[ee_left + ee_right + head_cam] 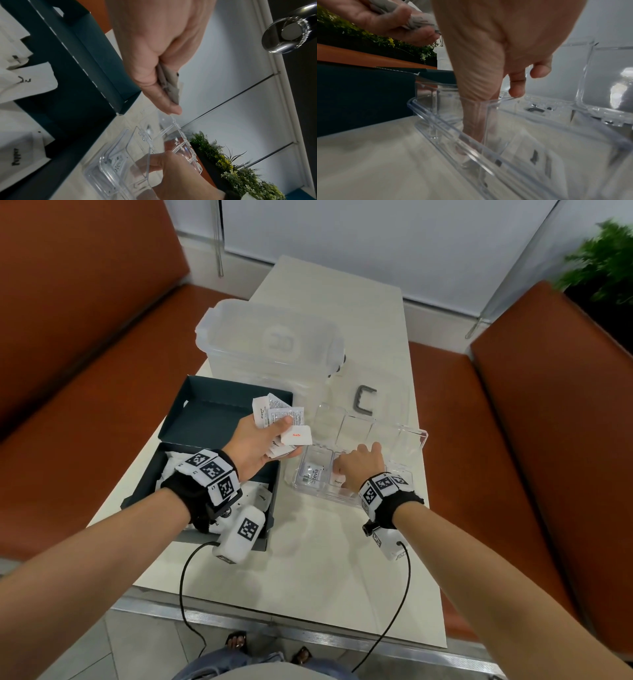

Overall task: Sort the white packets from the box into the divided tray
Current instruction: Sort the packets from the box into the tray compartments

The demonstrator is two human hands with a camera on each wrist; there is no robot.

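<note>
My left hand [281, 433] grips a fanned bunch of white packets [277, 416], one marked "Salt", above the right edge of the dark box [191, 422]. More packets [171, 463] lie in the box. The clear divided tray [308, 491] stands right of the box. A "Stevia" packet [312, 474] lies in its leftmost front compartment. My right hand [356, 460] reaches into the compartment beside it, over a "Sugar" packet [337, 481]. In the right wrist view the thumb [471, 128] points straight down inside that compartment, while the other fingers [516, 89] curl above the divider, apart from it.
A large clear lidded container [270, 344] stands behind the box. A small grey clip [364, 400] lies beyond the tray's open lid [411, 436]. Orange bench seats [513, 405] flank the narrow pale table [308, 559], and a plant [606, 258] is at the far right.
</note>
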